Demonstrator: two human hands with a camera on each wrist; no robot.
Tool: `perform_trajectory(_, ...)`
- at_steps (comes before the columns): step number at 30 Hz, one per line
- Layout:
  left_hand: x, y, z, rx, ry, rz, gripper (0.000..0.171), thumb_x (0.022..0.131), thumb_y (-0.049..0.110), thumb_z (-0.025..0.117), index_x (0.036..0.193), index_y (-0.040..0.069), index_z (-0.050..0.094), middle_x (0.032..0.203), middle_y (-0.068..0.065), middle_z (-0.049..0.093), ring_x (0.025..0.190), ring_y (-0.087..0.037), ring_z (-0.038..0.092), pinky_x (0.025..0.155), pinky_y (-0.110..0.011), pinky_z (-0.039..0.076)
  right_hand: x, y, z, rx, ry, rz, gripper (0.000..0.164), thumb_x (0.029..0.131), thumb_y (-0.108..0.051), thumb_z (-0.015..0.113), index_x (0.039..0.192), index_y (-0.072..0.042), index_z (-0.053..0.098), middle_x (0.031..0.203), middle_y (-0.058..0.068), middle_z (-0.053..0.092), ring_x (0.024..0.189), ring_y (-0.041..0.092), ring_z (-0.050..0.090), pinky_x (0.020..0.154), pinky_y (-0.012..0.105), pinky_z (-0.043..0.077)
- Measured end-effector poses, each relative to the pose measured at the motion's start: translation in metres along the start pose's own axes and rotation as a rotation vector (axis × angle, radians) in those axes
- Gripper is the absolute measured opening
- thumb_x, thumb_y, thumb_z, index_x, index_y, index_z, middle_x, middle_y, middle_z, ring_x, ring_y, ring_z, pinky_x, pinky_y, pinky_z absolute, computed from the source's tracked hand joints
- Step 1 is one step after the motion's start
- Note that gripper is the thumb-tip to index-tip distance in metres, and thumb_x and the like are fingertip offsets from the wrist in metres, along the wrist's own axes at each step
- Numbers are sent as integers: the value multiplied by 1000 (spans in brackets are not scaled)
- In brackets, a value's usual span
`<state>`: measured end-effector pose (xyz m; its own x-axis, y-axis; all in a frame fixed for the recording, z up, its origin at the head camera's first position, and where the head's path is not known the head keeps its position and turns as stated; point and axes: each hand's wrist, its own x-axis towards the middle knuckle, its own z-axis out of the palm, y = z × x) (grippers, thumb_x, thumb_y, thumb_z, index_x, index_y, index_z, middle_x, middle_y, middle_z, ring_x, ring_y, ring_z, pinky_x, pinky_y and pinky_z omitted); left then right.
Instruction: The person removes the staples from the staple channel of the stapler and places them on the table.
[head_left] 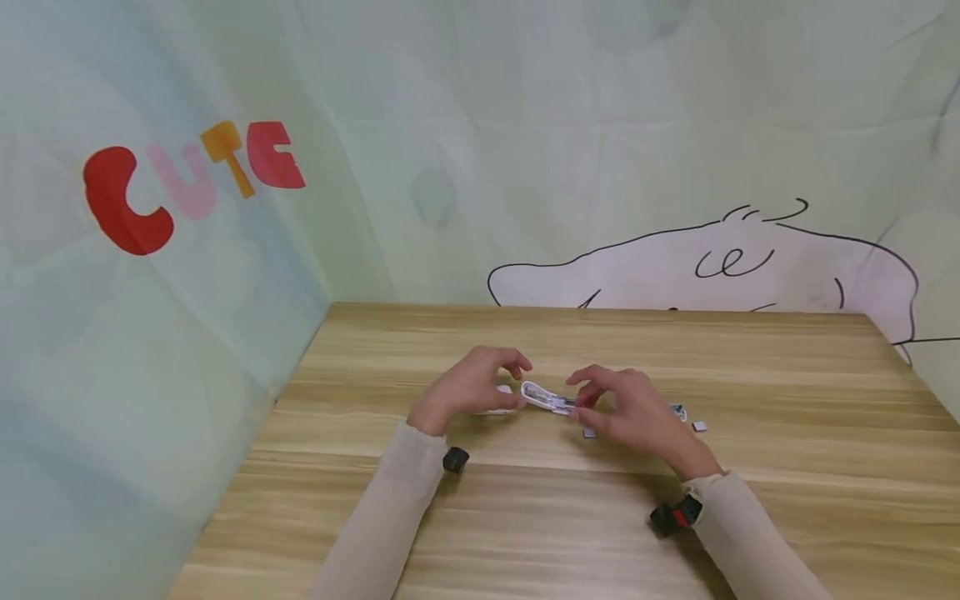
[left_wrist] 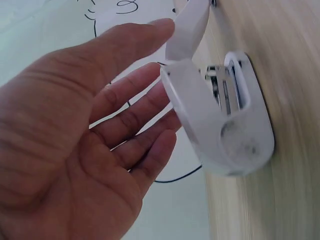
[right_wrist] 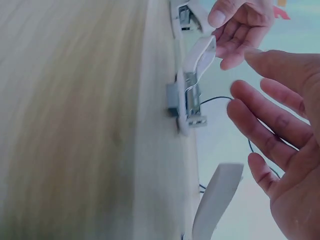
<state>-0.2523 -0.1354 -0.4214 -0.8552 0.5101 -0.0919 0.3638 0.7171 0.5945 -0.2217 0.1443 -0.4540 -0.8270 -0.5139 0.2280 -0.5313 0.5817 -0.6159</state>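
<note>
Between my two hands lies a white stapler (head_left: 543,398) with its top arm swung up, its metal magazine showing in the right wrist view. My left hand (head_left: 476,383) hovers at its left end, thumb and fingers apart; in the left wrist view the thumb tip overlaps a white stapler arm (left_wrist: 189,30). A second white stapler (left_wrist: 235,135), also opened, stands close beside that hand's fingers. Over the right end of the middle stapler is my right hand (head_left: 630,408), its fingers loosely bent and spread, nothing held in them. A small grey staple block (right_wrist: 172,99) sits beside the middle stapler.
Behind the right hand a third stapler (head_left: 678,412) is partly hidden, with another small grey block (head_left: 700,426) near it. Everything lies on a wood-grain table (head_left: 525,525). A printed cloth backdrop (head_left: 465,167) rises along its back and left edges.
</note>
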Motion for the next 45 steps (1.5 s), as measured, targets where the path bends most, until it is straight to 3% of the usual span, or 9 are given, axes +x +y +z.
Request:
perform_trajectory(3, -5, -7, -3, -8, 27, 8, 53, 90, 19, 86, 139, 10, 67, 125, -8, 75, 122, -28, 64, 110, -48, 51, 3, -5, 1, 23, 63, -3, 37, 92, -21, 85, 127, -14, 73, 100, -6, 83, 94, 19, 73, 86, 44, 52)
perform_trajectory(8, -14, -19, -7, -25, 60, 25, 56, 89, 21, 88, 140, 9, 67, 133, -10, 74, 130, -31, 65, 114, -51, 50, 8, -11, 7, 64, 100, 3, 44, 93, -19, 85, 134, -12, 70, 117, 4, 83, 114, 27, 76, 104, 59, 54)
perform_trajectory(15, -25, -27, -8, -80, 68, -11, 57, 90, 25, 88, 141, 11, 68, 144, -8, 69, 140, -30, 60, 120, -55, 46, 24, -18, 24, 88, 79, 30, 46, 93, -23, 85, 136, -12, 71, 136, 5, 76, 130, 32, 70, 111, 60, 52)
perform_trajectory(22, -26, -30, 1, -121, 80, 5, 53, 90, 21, 88, 140, 14, 70, 148, -6, 69, 144, -29, 58, 123, -54, 43, 39, -19, 41, 112, 6, -4, 55, 94, -19, 82, 145, -10, 62, 131, 4, 78, 133, 36, 68, 113, 62, 50)
perform_trajectory(29, -26, -31, 6, -140, 77, 76, 47, 92, 14, 85, 137, 10, 72, 141, -8, 73, 133, -26, 66, 112, -49, 52, 52, -24, 54, 168, -8, 35, 47, 92, -13, 84, 135, -15, 65, 120, 0, 81, 131, 31, 70, 114, 59, 50)
perform_trajectory(34, -28, -33, 6, -142, 86, 55, 47, 92, 11, 85, 137, 10, 73, 139, -8, 75, 130, -24, 67, 108, -46, 53, 58, -30, 60, 190, -4, 98, 42, 92, -13, 85, 125, -12, 59, 115, 2, 83, 122, 28, 75, 106, 52, 53)
perform_trajectory(39, -29, -35, 5, -145, 91, 7, 45, 91, 11, 86, 135, 12, 74, 136, -5, 76, 130, -23, 67, 110, -45, 53, 59, -32, 62, 185, 12, 117, 43, 89, -11, 87, 117, -14, 55, 112, 2, 84, 113, 23, 75, 97, 41, 50)
perform_trajectory(45, -30, -35, 3, -159, 93, -34, 41, 91, 7, 85, 131, 15, 77, 125, -3, 79, 117, -19, 69, 106, -43, 55, 58, -32, 64, 179, -2, 127, 41, 90, -12, 87, 114, -16, 54, 115, 2, 84, 114, 23, 75, 98, 43, 50)
